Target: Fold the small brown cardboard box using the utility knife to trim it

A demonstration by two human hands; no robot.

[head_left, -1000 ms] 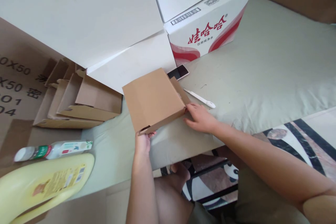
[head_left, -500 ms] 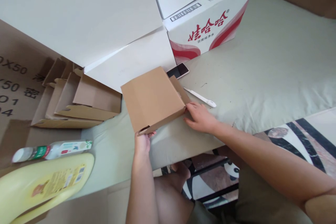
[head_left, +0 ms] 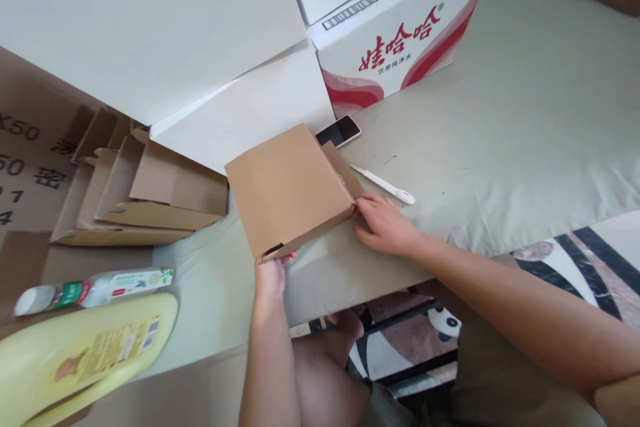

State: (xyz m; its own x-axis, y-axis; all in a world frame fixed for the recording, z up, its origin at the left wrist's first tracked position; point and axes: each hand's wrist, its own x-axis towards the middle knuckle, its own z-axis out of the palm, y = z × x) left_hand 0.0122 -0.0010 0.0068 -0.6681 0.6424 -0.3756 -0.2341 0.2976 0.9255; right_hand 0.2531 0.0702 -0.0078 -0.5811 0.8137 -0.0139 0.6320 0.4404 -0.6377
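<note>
A small brown cardboard box (head_left: 287,188) lies flat-folded and tilted on the pale green sheet (head_left: 500,120). My left hand (head_left: 271,273) grips its near corner from below, fingers under the board. My right hand (head_left: 385,223) presses on the box's right corner and side flap, fingers curled against the edge. A white plastic cutter (head_left: 383,184) lies just beyond my right hand, and a phone (head_left: 340,131) rests behind the box.
Large white cartons (head_left: 165,33) and a red-printed white carton (head_left: 395,33) stand at the back. A stack of folded brown boxes (head_left: 135,190) lies to the left. A water bottle (head_left: 90,288) and a yellow bottle (head_left: 85,350) lie near left. My knee (head_left: 330,360) is below.
The view has shifted slightly, with everything sliding a little left and up. Both hands keep the same hold on the brown box.
</note>
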